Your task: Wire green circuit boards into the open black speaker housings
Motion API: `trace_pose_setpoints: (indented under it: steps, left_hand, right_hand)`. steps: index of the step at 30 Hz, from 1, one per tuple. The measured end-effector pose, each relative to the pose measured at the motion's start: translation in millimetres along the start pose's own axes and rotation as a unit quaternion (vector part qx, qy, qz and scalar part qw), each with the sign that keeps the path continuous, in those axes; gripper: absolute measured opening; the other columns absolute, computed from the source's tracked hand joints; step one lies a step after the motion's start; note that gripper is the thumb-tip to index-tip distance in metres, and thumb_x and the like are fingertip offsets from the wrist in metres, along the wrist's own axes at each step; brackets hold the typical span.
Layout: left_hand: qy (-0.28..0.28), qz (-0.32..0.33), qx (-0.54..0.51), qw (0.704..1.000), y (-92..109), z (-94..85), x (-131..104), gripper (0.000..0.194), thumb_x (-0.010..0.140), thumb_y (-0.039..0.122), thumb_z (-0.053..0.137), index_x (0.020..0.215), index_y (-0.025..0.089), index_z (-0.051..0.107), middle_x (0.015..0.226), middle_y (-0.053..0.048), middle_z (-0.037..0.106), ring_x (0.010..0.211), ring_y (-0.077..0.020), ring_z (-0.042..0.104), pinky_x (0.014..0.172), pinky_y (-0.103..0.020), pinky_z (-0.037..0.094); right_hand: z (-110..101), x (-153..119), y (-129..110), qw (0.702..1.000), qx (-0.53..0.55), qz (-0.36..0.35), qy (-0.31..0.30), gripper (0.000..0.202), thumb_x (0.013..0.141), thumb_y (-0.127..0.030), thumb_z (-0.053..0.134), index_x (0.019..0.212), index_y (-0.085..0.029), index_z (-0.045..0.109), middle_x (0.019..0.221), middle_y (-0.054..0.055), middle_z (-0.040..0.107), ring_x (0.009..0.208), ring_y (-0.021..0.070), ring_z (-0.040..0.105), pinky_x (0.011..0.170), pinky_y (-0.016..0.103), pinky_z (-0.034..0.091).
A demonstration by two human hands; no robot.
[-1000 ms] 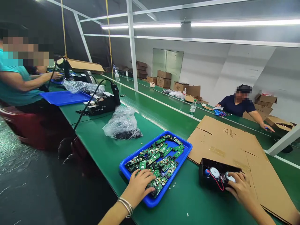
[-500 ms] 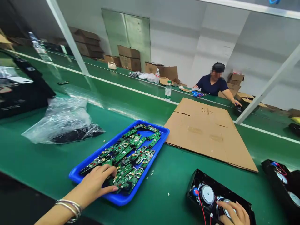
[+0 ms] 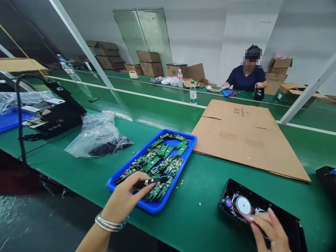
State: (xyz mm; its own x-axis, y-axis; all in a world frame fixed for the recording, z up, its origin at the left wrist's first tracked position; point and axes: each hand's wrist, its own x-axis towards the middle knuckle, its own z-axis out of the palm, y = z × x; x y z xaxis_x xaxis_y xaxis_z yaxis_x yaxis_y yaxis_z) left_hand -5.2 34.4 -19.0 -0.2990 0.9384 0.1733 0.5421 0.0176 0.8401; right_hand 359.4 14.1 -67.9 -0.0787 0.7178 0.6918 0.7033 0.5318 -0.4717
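Observation:
My left hand [image 3: 124, 194], with silver bangles at the wrist, pinches a narrow green circuit board [image 3: 159, 180] by its near end, above the blue tray [image 3: 193, 141]. Several similar circuit boards [image 3: 154, 161] lie heaped in that tray. On the right, my right hand [image 3: 274, 229] is over an open black speaker housing [image 3: 287, 218]. Its fingers and thumb close on the red wire [image 3: 243, 215], near a small white end. A round silver speaker magnet [image 3: 243, 204] shows inside the housing; a second one is partly covered by the hand.
Flattened cardboard [image 3: 244, 140] lies beyond the housing. A plastic bag [image 3: 101, 134] with something black sits left of the tray, near a black box [image 3: 57, 120]. Another housing [image 3: 327, 180] stands at the right edge. Across the bench [image 3: 147, 113], a person [image 3: 245, 77] handles a black item.
My left hand has lifted a circuit board from the heap. My right hand, earlier resting over the speakers, now pinches the red wire. The view has shifted left.

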Motion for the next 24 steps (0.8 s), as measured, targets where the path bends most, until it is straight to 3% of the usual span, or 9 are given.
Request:
trace_pose_setpoints:
  steps: [1,2,3,6,8,13,19,24]
  left_hand:
    - [0.008,-0.064,-0.100,0.993,10.5,12.0,-4.5,0.032,0.058,0.043,0.076,0.074,0.019,0.061,0.072,-0.003,0.065,0.064,-0.0193,0.059,0.060,-0.027,0.047]
    - [-0.004,-0.145,-0.216,0.965,20.5,26.6,-9.4,0.034,0.055,0.038,0.080,0.072,0.018,0.059,0.064,-0.002,0.066,0.056,-0.0158,0.058,0.056,-0.024,0.047]
    - [-0.006,-0.228,-0.331,0.915,29.7,43.0,-14.6,0.039,0.048,0.033,0.085,0.064,0.017,0.053,0.057,0.000,0.065,0.050,-0.0135,0.057,0.052,-0.022,0.046]
    - [-0.052,-0.284,-0.422,0.860,51.0,91.3,-31.5,0.045,0.046,0.028,0.085,0.062,0.018,0.044,0.058,0.001,0.064,0.064,-0.0188,0.067,0.054,-0.022,0.050]
    - [-0.076,-0.304,-0.463,0.829,60.2,114.2,-42.6,0.043,0.050,0.026,0.083,0.067,0.019,0.044,0.061,0.000,0.066,0.074,-0.0213,0.069,0.060,-0.024,0.053]
    - [-0.122,-0.313,-0.607,0.720,71.5,136.2,-61.0,0.038,0.058,0.025,0.083,0.088,0.017,0.062,0.076,-0.006,0.071,0.082,-0.0203,0.068,0.074,-0.027,0.054]
    - [-0.143,-0.254,-0.664,0.689,72.8,144.2,-76.3,0.034,0.072,0.036,0.074,0.101,0.019,0.069,0.096,-0.010,0.072,0.105,-0.0294,0.060,0.094,-0.040,0.047]
    - [-0.176,-0.214,-0.650,0.708,74.4,141.7,-84.4,0.026,0.073,0.032,0.073,0.097,0.021,0.069,0.102,-0.007,0.068,0.111,-0.0278,0.056,0.100,-0.039,0.041]
  right_hand:
    - [-3.1,4.7,-0.7,1.000,-0.005,0.010,0.015,0.016,0.088,-0.022,0.053,0.102,-0.021,0.062,0.081,0.004,0.068,0.080,0.0217,0.065,0.071,0.035,0.057]
    - [-4.3,9.5,-3.6,0.999,0.002,0.021,0.024,0.013,0.087,-0.021,0.055,0.098,-0.021,0.063,0.082,0.005,0.068,0.083,0.0223,0.065,0.071,0.035,0.058]
    - [-3.6,14.3,-8.6,0.999,0.022,0.031,0.028,0.011,0.087,-0.020,0.056,0.096,-0.020,0.064,0.084,0.005,0.068,0.085,0.0226,0.065,0.070,0.034,0.058]
    - [8.8,28.0,-31.2,0.993,0.114,0.022,0.008,0.010,0.087,-0.015,0.054,0.091,-0.019,0.062,0.085,0.005,0.068,0.081,0.0197,0.066,0.077,0.034,0.058]
    - [20.2,34.5,-44.8,0.990,0.137,-0.016,-0.005,0.013,0.088,-0.012,0.050,0.090,-0.019,0.061,0.080,0.003,0.067,0.077,0.0170,0.066,0.082,0.035,0.056]
    - [33.6,37.1,-56.4,0.993,0.106,-0.053,0.001,0.014,0.088,-0.012,0.051,0.097,-0.018,0.060,0.082,0.004,0.069,0.076,0.0161,0.067,0.069,0.024,0.058]
    - [32.0,42.0,-63.7,0.989,0.131,-0.047,0.048,0.011,0.089,-0.011,0.050,0.089,-0.017,0.060,0.074,0.003,0.067,0.067,0.0126,0.065,0.068,0.021,0.056]
    - [31.2,46.1,-66.4,0.994,0.109,-0.025,0.021,0.013,0.091,-0.015,0.047,0.093,-0.018,0.060,0.076,0.003,0.068,0.066,0.0135,0.065,0.066,0.024,0.057]
